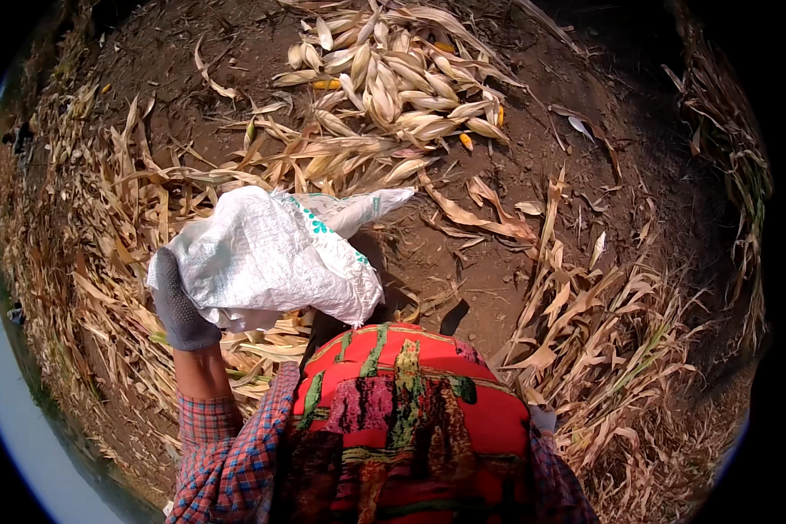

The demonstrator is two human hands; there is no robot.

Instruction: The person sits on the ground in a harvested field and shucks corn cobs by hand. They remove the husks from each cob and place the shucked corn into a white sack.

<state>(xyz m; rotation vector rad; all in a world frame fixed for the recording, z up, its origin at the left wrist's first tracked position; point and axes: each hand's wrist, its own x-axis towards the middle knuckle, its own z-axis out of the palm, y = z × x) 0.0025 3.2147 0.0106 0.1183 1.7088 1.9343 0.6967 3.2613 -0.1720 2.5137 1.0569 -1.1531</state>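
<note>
My left hand (180, 304), in a grey dotted work glove, grips the left edge of a white woven plastic sack (255, 255) with green print. The sack hangs crumpled in front of me, one corner pointing right. My right arm runs down beside my body at the lower right; only a small greyish patch, perhaps part of its glove, shows at my side, so what the right hand does is hidden. Beyond the sack lies a pile of dry husked corn ears (393, 85), with a few yellow cobs (466, 141) showing at its edges.
Dry corn stalks and leaves (589, 327) lie in a heap at the right. More stalks (118, 262) cover the ground on the left, reaching under the sack. Brown soil (471, 268) with scattered leaves lies between. Another row of stalks (727, 131) stands at the far right.
</note>
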